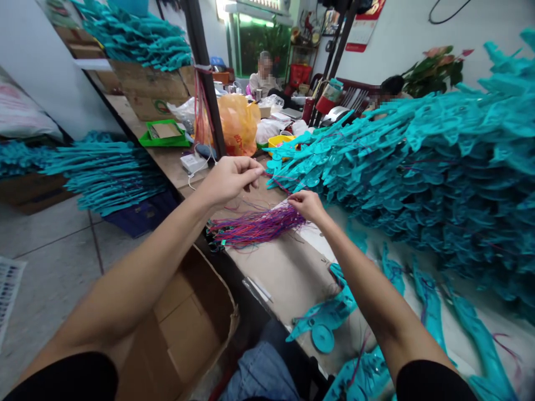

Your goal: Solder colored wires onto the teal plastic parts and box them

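Note:
A bundle of thin red, purple and blue wires (254,227) lies on the brown workbench (288,273). My right hand (307,205) is closed on the bundle's right end. My left hand (232,178) is raised above the bench with thumb and fingers pinched, apparently on a single thin wire drawn from the bundle; the strand is barely visible. A huge heap of teal plastic parts (422,172) rises just right of my hands. More teal parts (324,320) lie near the bench's front edge, close to my right forearm.
An open cardboard box (188,328) stands on the floor under my left arm. Teal parts are stacked on the left (104,172) and on cartons (137,39). A dark post (204,78), an orange bag (238,125) and a green tray (165,133) sit further back. Two people sit beyond.

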Available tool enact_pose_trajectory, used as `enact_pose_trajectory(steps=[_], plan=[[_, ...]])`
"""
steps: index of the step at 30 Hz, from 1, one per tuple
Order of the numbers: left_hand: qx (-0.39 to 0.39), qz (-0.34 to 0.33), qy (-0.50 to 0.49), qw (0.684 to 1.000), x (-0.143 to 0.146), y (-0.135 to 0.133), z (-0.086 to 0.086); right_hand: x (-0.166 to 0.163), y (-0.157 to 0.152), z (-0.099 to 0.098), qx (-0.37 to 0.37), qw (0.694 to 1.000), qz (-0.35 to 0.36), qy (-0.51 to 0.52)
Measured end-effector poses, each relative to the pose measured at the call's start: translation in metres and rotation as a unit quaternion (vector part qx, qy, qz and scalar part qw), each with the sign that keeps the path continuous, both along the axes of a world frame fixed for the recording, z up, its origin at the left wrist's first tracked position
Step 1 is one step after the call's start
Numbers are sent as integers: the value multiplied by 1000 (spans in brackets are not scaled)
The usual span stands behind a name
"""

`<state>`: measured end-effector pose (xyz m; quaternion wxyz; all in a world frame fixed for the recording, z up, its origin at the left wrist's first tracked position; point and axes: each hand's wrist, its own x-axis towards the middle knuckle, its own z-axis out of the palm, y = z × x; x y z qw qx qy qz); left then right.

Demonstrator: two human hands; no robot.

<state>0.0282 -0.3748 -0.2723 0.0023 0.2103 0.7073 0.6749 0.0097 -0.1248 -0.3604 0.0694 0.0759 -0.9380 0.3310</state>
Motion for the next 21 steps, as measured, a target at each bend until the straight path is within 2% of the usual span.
enact_pose_trajectory(steps=[3, 6, 12, 21], plan=[[11, 2, 24, 1000, -1, 12, 0, -3, 28, 8, -41, 998, -21, -48], [16, -18, 5, 1000, 1, 18, -11, 2, 38, 7, -92, 993, -24, -75], [-10, -7, -46, 999, 7, 25, -26, 0, 27, -2, -141, 986, -40, -84], [9, 14, -44, 999, 5, 28, -29, -20, 22, 12, -138, 987, -33, -73]])
